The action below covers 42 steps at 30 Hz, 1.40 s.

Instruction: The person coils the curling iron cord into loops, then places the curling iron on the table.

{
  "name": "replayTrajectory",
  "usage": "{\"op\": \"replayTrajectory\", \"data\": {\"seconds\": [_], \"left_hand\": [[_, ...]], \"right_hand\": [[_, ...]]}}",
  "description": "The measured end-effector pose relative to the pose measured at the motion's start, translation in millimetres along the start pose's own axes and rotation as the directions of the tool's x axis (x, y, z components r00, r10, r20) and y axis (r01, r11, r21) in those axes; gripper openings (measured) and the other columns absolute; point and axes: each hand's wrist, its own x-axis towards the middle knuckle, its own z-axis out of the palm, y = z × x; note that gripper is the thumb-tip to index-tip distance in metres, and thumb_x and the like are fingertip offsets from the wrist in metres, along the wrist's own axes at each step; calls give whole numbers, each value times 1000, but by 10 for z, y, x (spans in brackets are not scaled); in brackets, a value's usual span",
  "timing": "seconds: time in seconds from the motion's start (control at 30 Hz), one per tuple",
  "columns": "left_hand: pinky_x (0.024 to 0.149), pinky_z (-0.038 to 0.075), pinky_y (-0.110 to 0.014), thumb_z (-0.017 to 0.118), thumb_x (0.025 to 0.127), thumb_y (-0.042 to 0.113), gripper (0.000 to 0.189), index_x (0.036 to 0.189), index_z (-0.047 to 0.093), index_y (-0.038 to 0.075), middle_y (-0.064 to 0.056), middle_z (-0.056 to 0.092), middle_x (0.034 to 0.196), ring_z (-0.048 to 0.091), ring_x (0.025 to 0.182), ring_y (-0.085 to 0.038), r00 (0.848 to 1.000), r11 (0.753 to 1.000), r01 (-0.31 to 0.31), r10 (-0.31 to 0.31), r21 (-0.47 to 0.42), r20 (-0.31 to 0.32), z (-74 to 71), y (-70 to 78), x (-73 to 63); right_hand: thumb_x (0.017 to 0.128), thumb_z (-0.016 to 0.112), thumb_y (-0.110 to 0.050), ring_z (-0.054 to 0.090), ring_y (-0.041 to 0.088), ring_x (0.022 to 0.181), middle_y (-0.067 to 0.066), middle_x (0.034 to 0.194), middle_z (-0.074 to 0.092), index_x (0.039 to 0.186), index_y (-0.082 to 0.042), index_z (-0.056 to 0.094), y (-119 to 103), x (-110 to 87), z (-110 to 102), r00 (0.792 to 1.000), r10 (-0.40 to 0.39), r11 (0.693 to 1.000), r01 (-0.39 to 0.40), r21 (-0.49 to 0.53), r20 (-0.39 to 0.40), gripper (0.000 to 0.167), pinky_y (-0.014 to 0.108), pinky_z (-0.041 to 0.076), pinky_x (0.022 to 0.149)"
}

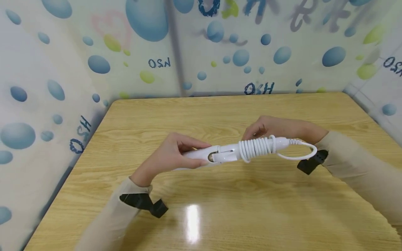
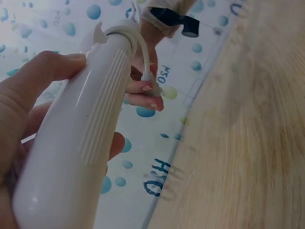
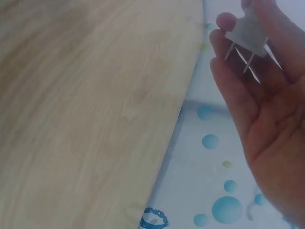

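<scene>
A white hair iron [image 1: 201, 153] is held up above the table, lying nearly level. My left hand [image 1: 171, 153] grips its thick end, thumb on one side and fingers on the other; the left wrist view shows ribbed lines along the casing [image 2: 71, 138]. Toward the thinner end, a white cord [image 1: 255, 149] is wound in several tight turns, and a loop of it hangs out at the right. Behind those turns, my right hand [image 1: 276, 127] pinches the cord's plug [image 3: 249, 34], whose two metal prongs stick out in the right wrist view. In the head view the plug is hidden.
The wooden table [image 1: 220, 209] spreads beneath both hands, with a bright light reflection near its front. A wall covering [image 1: 194, 52] with blue and green bubbles stands behind and at the sides. Black straps [image 1: 138, 201] sit on both wrists.
</scene>
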Motion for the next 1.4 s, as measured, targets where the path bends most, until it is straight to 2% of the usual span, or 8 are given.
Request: {"op": "replayTrajectory", "data": {"seconds": [0.17, 0.3, 0.5, 0.63, 0.8, 1.07, 1.23, 1.4], "left_hand": [[57, 51, -31, 80, 71, 13, 33, 103, 72, 11, 0, 69, 93, 62, 67, -15, 997, 994, -61, 57, 94, 47, 57, -27, -8], [55, 48, -24, 80, 70, 17, 33, 102, 73, 12, 1, 69, 93, 61, 68, -6, 972, 929, -232, 208, 288, 111, 103, -54, 30], [57, 47, -18, 80, 69, 27, 36, 101, 73, 11, -2, 70, 93, 63, 72, -6, 876, 618, -465, 423, 634, 230, 179, -144, 123], [58, 49, -22, 79, 71, 30, 37, 103, 71, 13, -2, 69, 96, 65, 75, -10, 862, 454, -449, 447, 769, 239, 254, -271, 166], [60, 51, -26, 80, 69, 30, 40, 104, 69, 13, -3, 68, 99, 65, 81, -13, 906, 486, -329, 404, 810, 126, 347, -462, 202], [61, 50, -27, 80, 67, 34, 44, 103, 65, 14, -2, 65, 96, 63, 76, -13, 943, 555, -234, 329, 798, 48, 431, -652, 221], [62, 49, -27, 78, 72, 33, 44, 107, 58, 15, -1, 60, 97, 58, 75, -12, 981, 575, -169, 174, 800, 82, 422, -604, 265], [72, 47, -29, 73, 79, 26, 42, 114, 56, 12, -3, 57, 105, 55, 87, -13, 991, 673, -85, -16, 735, 130, 360, -491, 332]], "right_hand": [[85, 64, -8, 60, 15, 81, 2, 94, 67, 98, -6, 71, -46, -20, -61, 977, 209, 977, -207, -54, 31, 15, 31, 50, 66], [82, 68, -12, 55, 14, 69, 3, 86, 68, 92, -7, 72, -61, -36, -23, 960, 278, 959, -275, -70, 30, 12, 29, 48, 61], [80, 70, -17, 46, 11, 63, -1, 79, 67, 87, -10, 73, -25, -82, 18, 929, 368, 919, -370, -138, -40, 11, 25, 42, 57], [82, 69, -17, 48, 12, 65, -2, 82, 66, 92, -5, 72, 39, -141, 3, 893, 427, 871, -448, -201, -140, 16, 26, 43, 59], [84, 67, -15, 54, 15, 72, 2, 92, 67, 100, -1, 70, 169, -230, -22, 856, 458, 829, -509, -231, -240, 21, 28, 45, 64], [85, 65, -11, 55, 13, 74, 6, 94, 67, 100, 2, 69, 360, -340, 23, 854, 450, 838, -505, -206, -262, 20, 25, 46, 65], [86, 63, -6, 58, 15, 80, 5, 94, 67, 99, 1, 69, 452, -382, 14, 840, 479, 828, -529, -186, -255, 16, 27, 48, 69], [87, 61, -3, 60, 19, 85, 8, 95, 66, 98, 2, 69, 566, -404, -5, 848, 473, 844, -514, -152, -239, 15, 28, 49, 73]]}}
